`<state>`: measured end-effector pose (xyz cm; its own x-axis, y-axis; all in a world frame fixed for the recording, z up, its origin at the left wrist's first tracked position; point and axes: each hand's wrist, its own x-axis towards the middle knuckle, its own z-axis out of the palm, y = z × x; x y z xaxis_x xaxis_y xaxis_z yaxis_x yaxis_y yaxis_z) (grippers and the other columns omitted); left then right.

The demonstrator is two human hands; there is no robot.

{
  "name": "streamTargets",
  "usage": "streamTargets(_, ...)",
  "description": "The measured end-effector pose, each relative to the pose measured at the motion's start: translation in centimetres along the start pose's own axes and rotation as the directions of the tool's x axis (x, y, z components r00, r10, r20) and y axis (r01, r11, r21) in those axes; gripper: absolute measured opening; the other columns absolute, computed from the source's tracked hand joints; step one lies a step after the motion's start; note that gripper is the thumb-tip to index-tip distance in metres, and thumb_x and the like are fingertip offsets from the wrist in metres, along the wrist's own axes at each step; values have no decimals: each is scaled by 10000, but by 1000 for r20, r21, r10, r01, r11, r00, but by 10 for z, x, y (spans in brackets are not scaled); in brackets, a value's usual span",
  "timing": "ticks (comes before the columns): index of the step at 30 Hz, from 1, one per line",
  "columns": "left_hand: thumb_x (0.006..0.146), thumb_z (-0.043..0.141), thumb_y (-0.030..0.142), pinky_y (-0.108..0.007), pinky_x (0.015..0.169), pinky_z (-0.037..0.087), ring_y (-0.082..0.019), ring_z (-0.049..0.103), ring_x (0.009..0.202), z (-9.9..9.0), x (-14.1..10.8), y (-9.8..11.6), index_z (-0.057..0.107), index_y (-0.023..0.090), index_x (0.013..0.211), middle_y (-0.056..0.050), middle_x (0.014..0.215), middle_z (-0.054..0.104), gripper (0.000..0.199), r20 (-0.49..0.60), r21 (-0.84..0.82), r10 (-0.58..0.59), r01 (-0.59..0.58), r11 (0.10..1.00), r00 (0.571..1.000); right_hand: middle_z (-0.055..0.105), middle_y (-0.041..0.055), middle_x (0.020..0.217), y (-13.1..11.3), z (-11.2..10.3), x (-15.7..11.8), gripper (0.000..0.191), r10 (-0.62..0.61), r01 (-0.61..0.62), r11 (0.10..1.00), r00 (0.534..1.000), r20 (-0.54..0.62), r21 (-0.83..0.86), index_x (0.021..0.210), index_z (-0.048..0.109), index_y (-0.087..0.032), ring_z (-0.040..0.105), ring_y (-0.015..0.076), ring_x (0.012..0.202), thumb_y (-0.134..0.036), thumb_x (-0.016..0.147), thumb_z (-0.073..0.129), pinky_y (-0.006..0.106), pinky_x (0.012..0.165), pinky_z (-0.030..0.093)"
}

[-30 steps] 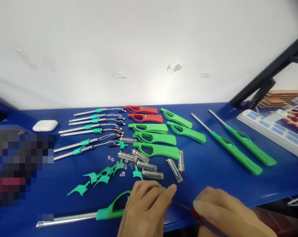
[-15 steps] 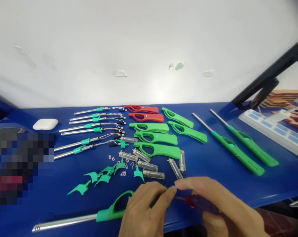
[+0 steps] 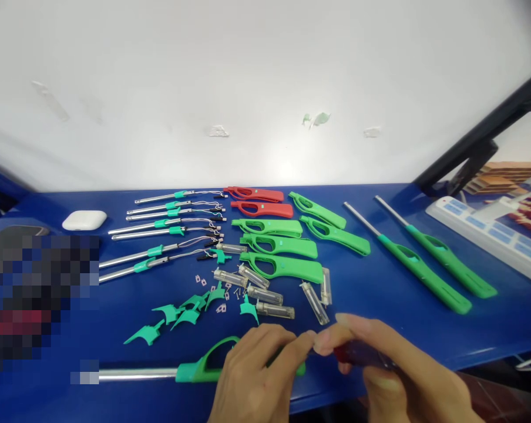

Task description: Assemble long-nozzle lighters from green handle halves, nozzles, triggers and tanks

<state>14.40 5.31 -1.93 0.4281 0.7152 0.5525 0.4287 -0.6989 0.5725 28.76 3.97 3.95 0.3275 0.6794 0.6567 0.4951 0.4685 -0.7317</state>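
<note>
My left hand (image 3: 259, 373) is closed over the handle of a green gas lighter (image 3: 192, 371), which lies across the near side of the table with its metal tube pointing left. In my right hand (image 3: 406, 370) is a screwdriver (image 3: 358, 353) with a dark red, see-through handle. Its shaft points left toward the lighter, and my fingers hide the tip. The fingertips of both hands meet above the lighter's handle. Just beyond them lie several clear fuel tanks (image 3: 275, 310), teal triggers (image 3: 187, 317), tiny pink clips (image 3: 221, 308) and small screws (image 3: 238, 292).
Metal tubes with wires (image 3: 153, 225) lie in a row at left. Red casings (image 3: 262, 208) and green casings (image 3: 283, 267) fill the middle. Two whole green lighters (image 3: 424, 279) lie at right, beside a white power strip (image 3: 490, 235). A white case (image 3: 84, 220) sits at far left.
The lighter's tube has shifted slightly up in the picture. My right fingers have changed their hold, and the screwdriver's shaft is now more covered.
</note>
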Motion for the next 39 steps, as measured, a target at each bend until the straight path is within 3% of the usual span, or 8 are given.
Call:
streamTargets(6, 992, 509, 30, -315, 655, 572, -201, 647, 823, -3, 1, 2, 610, 221, 1412, -41, 978, 718, 473, 97, 17, -11, 9, 1000, 995, 737, -33, 815, 4, -5, 4, 279, -26, 24, 999, 997, 76, 25, 1264, 749, -271, 682, 108, 648, -210, 1067, 561, 228, 538, 553)
streamTargets(13, 988, 466, 29, -345, 677, 562, -216, 630, 864, -3, 0, 2, 589, 229, 1410, -36, 1011, 702, 483, 132, 41, -15, 10, 999, 991, 720, -32, 779, 3, 4, 3, 259, -12, 12, 998, 1000, 3, 56, 1218, 763, -267, 682, 114, 625, -204, 1055, 571, 232, 499, 544)
streamTargets(17, 994, 446, 35, -345, 678, 568, -221, 628, 866, -3, -1, 3, 606, 215, 1313, -48, 1027, 700, 400, 139, 59, -14, 6, 998, 990, 716, -21, 770, 1, 8, -2, 229, 11, -10, 999, 999, -49, 32, 1145, 775, -265, 674, 130, 589, -228, 1054, 568, 251, 455, 505)
streamTargets(28, 1008, 440, 72, -317, 653, 572, -209, 649, 834, -2, 3, 4, 624, 209, 1145, -40, 982, 705, 268, 89, 85, -1, -6, 996, 996, 738, -9, 791, 2, 7, -3, 221, -30, 31, 999, 999, -28, 30, 1146, 775, -256, 686, 136, 605, -258, 1066, 569, 256, 466, 510)
streamTargets(33, 966, 469, 40, -325, 640, 569, -202, 644, 794, -2, 5, 8, 628, 197, 1022, -34, 916, 680, 230, 72, 109, -31, 23, 994, 997, 743, -16, 807, 1, 6, -4, 209, -34, 32, 999, 998, 46, 36, 1142, 764, -261, 682, 125, 605, -244, 1059, 573, 251, 479, 527)
streamTargets(36, 942, 481, 58, -346, 630, 564, -214, 640, 788, -3, 8, 11, 646, 190, 1099, -41, 932, 683, 263, 58, 114, -23, 16, 993, 998, 746, -21, 831, 1, 2, -4, 177, -31, 30, 999, 998, 61, 16, 1096, 767, -250, 700, 115, 632, -236, 1044, 599, 241, 500, 534)
streamTargets(39, 993, 464, 108, -401, 751, 591, -239, 671, 884, -11, 6, 12, 656, 175, 1256, -60, 1024, 718, 332, 92, 197, 34, -52, 979, 995, 739, -28, 805, 3, -2, -3, 142, -97, 100, 995, 991, 90, -23, 1035, 773, -241, 721, 120, 646, -198, 1014, 640, 244, 546, 563)
